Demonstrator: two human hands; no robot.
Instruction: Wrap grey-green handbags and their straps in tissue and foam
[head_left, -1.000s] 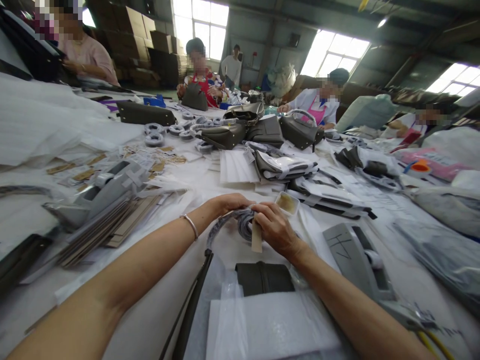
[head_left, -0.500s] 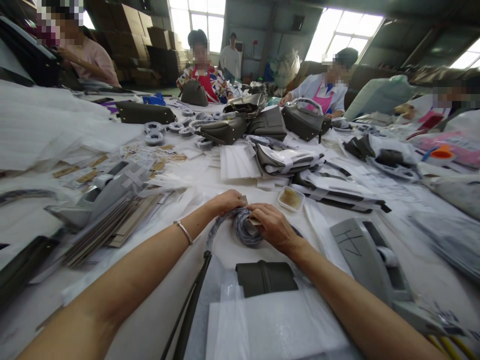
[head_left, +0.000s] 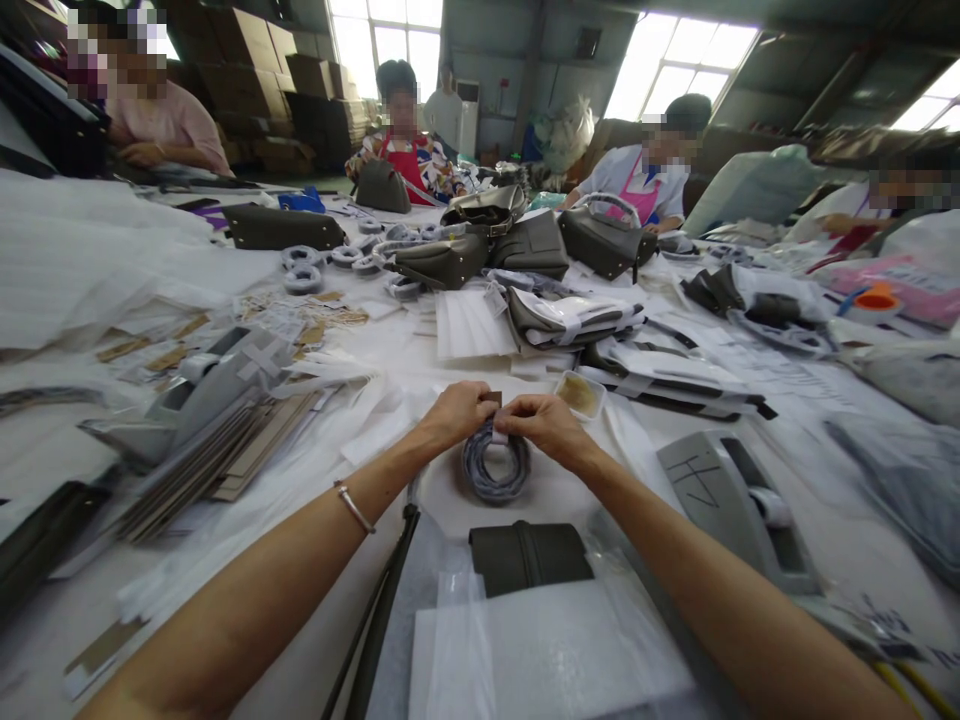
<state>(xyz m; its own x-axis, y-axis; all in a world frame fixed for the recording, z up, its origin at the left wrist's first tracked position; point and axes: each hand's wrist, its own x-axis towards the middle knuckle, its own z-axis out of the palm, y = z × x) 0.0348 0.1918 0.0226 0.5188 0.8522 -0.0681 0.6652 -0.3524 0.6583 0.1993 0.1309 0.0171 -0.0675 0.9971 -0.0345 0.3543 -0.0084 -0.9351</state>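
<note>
A plastic-wrapped strap wound into a ring lies on the table in front of me. At its top, my left hand is closed on the coil, beside a small brown card piece. My right hand pinches a short white strip crossing the coil's upper part. The fingers hide part of the strip and of the ring. Nearer to me is an olive-dark handbag, partly covered by a white foam sheet. Its thin dark handle runs along the left side.
Grey tape dispensers stand at left and right. A small white tray sits behind my right hand. Cardboard strips lie left. Wrapped bags and several coiled straps lie farther back. Co-workers sit around the table.
The loose strap end at the left is now gathered into the ring, which lies flatter and rounder. A white strip now shows across its top. My right hand has shifted slightly.
</note>
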